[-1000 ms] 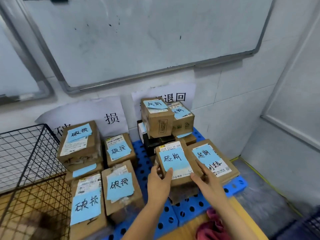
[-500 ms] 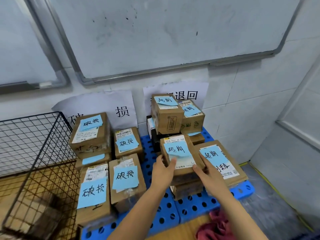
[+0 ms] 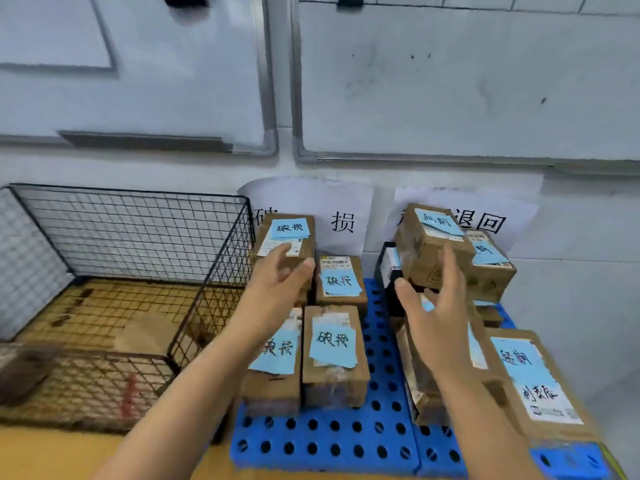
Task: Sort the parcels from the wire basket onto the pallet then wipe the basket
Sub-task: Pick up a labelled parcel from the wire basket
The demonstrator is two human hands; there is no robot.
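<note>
Parcels [image 3: 332, 355] sit in two groups on the blue pallet [image 3: 329, 445]: boxes with one kind of blue note on the pallet's left half, boxes with another kind on its right half. Each group lies below one of the paper signs [image 3: 343, 221] on the wall behind the pallet, so I judge the notes decide the side. My left hand [image 3: 277, 289] hovers over the pallet's left group, fingers loosely spread, gripping nothing. My right hand [image 3: 440, 327] hovers over the pallet's right group, fingers straight and apart, also free of any box. The wire basket [image 3: 128, 192] stands just beside the pallet's left edge, probably so each carry is short. A brown shape [image 3: 26, 370] low in its near corner is too blurred to name, so I cannot tell whether sorting is finished
</note>
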